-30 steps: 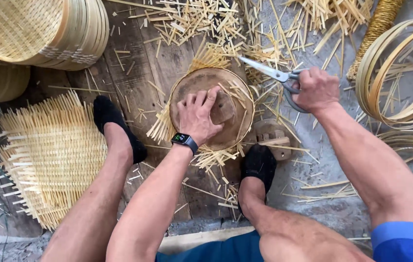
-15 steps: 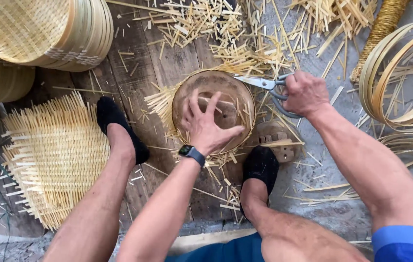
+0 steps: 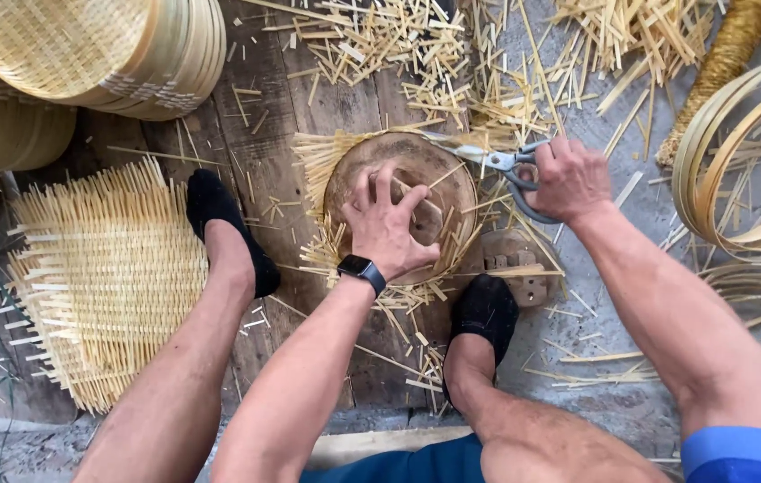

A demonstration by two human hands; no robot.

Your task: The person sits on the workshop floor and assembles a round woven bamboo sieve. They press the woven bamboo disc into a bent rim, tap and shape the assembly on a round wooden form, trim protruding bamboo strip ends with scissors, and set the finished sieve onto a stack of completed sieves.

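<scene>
Trimming step. Left hand [image 3: 386, 228] spread, pressing round wooden form [image 3: 403, 201] onto woven mat w/ strip ends [image 3: 327, 161]. Right hand [image 3: 568, 179] grips scissors [image 3: 488, 161], blades approx. shut. Next: accurate rim-following cuts.

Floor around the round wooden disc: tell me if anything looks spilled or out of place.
Short cut bamboo strips lie scattered over the planks beyond the round wooden disc, and more near the feet. The left hand presses the disc; the right hand holds scissors at its edge.
</scene>
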